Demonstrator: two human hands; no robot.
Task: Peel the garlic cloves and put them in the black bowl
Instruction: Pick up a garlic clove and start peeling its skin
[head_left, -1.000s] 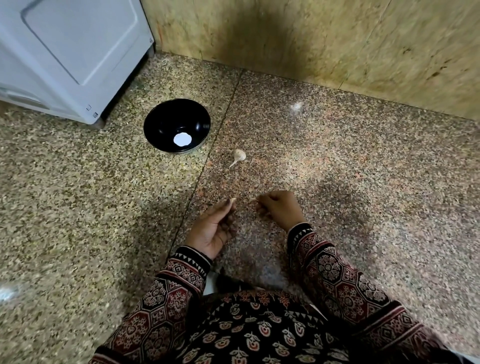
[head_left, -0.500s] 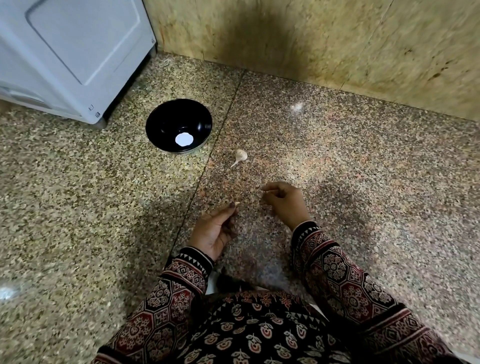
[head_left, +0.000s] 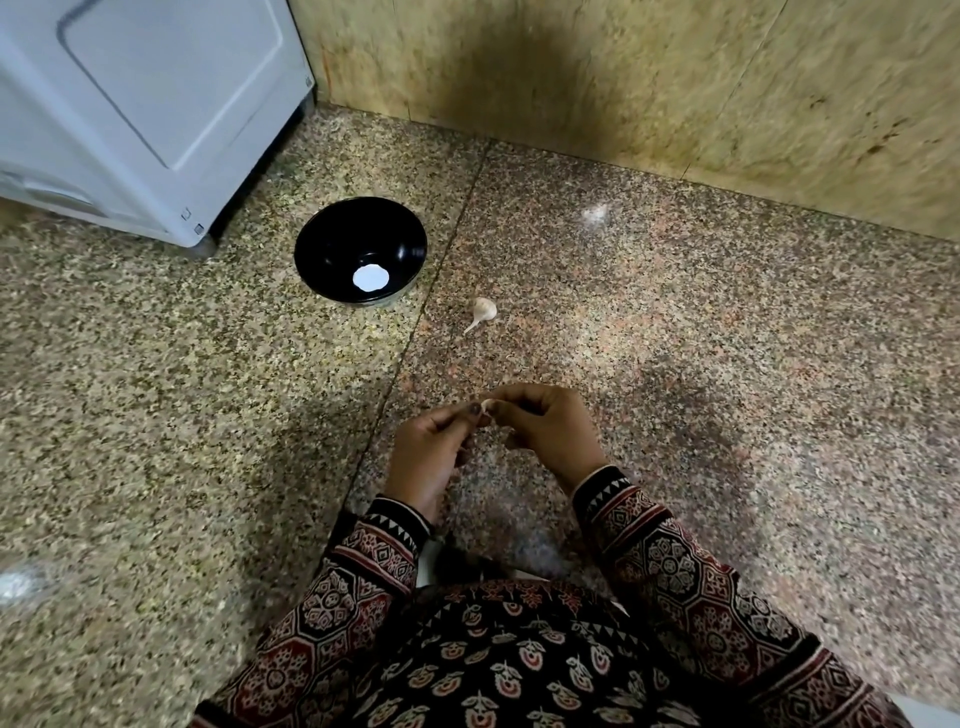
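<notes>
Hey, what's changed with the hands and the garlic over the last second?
The hands came together: the left hand, open and apart before, has curled in to meet the right hand, and both now pinch a small pale clove in their fingers. The black bowl and the garlic piece on the floor near it stayed put.

Speckled polished stone floor (head_left: 156, 415), glossy with glare spots. Round black bowl (head_left: 332, 249), glossy. Papery-skinned garlic clove (head_left: 483, 310), matt. Patterned printed cloth sleeves (head_left: 675, 571).
</notes>
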